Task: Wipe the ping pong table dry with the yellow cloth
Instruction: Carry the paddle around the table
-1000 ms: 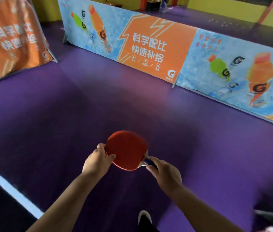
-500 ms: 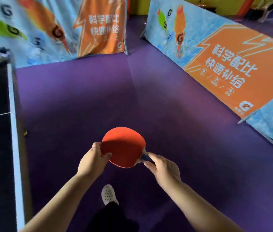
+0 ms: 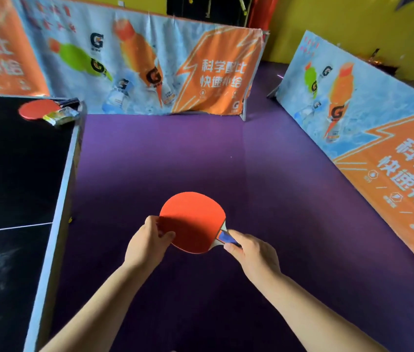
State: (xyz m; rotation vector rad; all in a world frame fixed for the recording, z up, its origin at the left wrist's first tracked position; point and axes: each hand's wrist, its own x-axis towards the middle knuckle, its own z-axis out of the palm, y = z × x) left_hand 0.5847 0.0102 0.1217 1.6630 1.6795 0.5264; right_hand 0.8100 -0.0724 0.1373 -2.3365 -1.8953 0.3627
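Note:
A red ping pong paddle [image 3: 192, 221] is held level in front of me over the purple floor. My left hand [image 3: 147, 243] pinches the left edge of its blade, and my right hand [image 3: 250, 252] grips its blue handle. The black ping pong table [image 3: 15, 168] with its white edge line fills the left side, with faint smeared marks near my end. At its far corner lies a yellowish packet-like thing [image 3: 59, 116] beside a second red paddle [image 3: 38, 109]; whether it is the yellow cloth I cannot tell.
Orange and blue printed barrier boards [image 3: 150, 69] close off the far side, and another barrier [image 3: 368, 138] runs along the right. Purple floor [image 3: 201, 153] stretches between the table and the barriers. A yellow wall [image 3: 340, 19] stands behind.
My view has swung left, bringing the table and its far corner into sight. Both hands keep the same hold on the paddle.

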